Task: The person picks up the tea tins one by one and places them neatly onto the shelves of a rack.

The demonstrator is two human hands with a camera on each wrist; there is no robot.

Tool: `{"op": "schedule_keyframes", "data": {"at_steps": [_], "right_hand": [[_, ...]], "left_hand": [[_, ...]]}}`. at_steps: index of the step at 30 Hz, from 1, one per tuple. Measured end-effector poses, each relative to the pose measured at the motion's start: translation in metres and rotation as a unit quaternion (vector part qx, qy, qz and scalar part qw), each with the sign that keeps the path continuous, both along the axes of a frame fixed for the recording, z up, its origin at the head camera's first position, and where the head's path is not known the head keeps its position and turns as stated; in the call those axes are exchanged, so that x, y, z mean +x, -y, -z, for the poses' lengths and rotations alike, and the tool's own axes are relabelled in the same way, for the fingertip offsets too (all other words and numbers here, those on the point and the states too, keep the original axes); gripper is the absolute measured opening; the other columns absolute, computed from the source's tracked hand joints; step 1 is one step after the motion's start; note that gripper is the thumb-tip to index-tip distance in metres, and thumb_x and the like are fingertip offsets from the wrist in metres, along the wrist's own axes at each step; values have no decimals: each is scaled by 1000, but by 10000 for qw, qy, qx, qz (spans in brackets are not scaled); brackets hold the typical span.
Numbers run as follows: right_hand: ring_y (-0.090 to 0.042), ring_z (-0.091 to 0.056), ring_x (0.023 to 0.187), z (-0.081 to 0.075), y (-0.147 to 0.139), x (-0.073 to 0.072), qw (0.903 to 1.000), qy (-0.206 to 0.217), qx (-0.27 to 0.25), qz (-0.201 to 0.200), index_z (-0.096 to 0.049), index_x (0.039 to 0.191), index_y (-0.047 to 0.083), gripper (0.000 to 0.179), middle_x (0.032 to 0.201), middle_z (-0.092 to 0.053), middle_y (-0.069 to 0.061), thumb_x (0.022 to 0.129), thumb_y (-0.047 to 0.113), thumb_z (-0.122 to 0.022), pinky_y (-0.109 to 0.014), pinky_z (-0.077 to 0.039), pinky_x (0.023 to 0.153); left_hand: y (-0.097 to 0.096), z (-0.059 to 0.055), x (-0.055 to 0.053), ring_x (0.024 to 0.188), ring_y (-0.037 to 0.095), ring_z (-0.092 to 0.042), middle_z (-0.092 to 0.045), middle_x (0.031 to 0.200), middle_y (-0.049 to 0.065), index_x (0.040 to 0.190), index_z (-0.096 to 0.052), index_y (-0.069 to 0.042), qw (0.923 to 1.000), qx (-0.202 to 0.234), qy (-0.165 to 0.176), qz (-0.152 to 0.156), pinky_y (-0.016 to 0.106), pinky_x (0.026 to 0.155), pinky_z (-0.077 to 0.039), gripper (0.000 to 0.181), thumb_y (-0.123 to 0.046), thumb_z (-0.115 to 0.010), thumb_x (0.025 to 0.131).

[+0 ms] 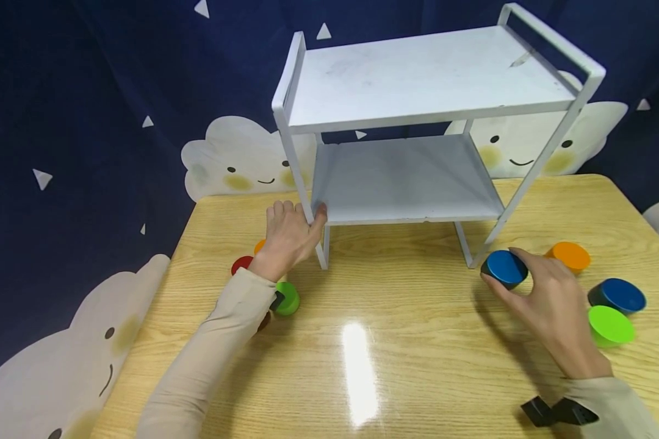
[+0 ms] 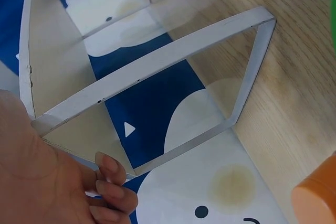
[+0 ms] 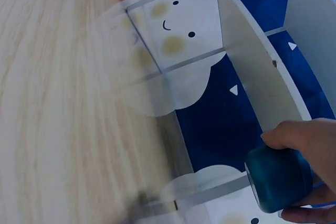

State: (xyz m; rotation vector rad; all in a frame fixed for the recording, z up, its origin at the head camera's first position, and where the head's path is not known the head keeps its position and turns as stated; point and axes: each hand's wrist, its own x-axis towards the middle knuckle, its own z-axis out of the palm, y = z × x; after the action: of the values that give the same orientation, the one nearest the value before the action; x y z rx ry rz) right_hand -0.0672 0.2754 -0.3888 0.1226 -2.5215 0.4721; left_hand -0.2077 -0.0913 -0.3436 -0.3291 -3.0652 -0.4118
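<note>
Your right hand [image 1: 554, 305] pinches one blue puck [image 1: 504, 268], lower right by the white shelf [image 1: 417, 85] leg — left hand [image 1: 288, 238] grips its front-left post. Seven pucks total; table [image 1: 406, 341] centre's open.

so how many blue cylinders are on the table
2: one blue cylinder in the right hand near the rack's foot, another blue one by the table's right edge. More may be hidden.

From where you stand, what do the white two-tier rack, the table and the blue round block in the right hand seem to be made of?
White two-tier rack: probably painted metal, with thin flat bars and matte, scuffed shelves.
Light table: wood or wood-look laminate, with visible grain and a glossy glare streak.
Blue round block, gripped by the right hand: smooth painted wood or plastic; I cannot tell which.
</note>
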Motion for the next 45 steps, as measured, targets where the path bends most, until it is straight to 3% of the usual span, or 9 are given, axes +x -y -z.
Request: {"op": "schedule_keyframes", "data": {"at_steps": [8,16,23,28,38,45], "right_hand": [[-45,-60,87,-10,11,-4,9993,-312,-48,-200,-64,115,-5,62,99,-66,-28,67,30,-84,-55,-47,68],[-44,-60,92,-23,23,-6,9992,-290,-128,-231,-64,116,-4,63,103,-66,-27,66,30,-85,-54,-47,71],[-44,-63,86,-31,31,-7,9989,-386,-2,-271,-65,115,-2,62,101,-67,-26,69,34,-83,-53,-48,62],[-45,-63,90,-35,36,-9,9987,-374,-5,-358,-64,116,-4,64,105,-66,-27,65,29,-85,-54,-49,65],[-44,-64,93,-39,48,-13,9978,-361,-50,-549,-64,115,-3,62,107,-67,-25,67,32,-84,-56,-51,66],[-39,-65,86,-48,59,-20,9952,-518,63,-828,-64,117,-1,60,102,-68,-22,72,36,-80,-53,-51,65]], "left_hand": [[0,0,-1,82,32,-36,-44,80,14,77,-50,-1,10000,-11,10,3,40,81,-28,69,-53,-10,97],[0,0,0,82,32,-36,-43,79,14,76,-49,-2,10000,-46,25,15,39,81,-27,68,-53,-9,97],[0,-1,0,82,31,-36,-44,80,13,78,-49,-2,10000,-1,71,15,39,81,-27,69,-54,-9,97],[-1,-1,1,82,32,-36,-45,80,14,78,-51,-2,10000,32,66,14,40,81,-27,70,-55,-9,97],[0,-1,0,81,32,-37,-45,78,14,77,-52,-1,10000,14,33,21,40,80,-29,70,-54,-9,97],[0,-1,0,81,32,-36,-44,79,14,77,-50,-2,10000,-5,90,38,39,80,-28,69,-53,-9,97]]}}
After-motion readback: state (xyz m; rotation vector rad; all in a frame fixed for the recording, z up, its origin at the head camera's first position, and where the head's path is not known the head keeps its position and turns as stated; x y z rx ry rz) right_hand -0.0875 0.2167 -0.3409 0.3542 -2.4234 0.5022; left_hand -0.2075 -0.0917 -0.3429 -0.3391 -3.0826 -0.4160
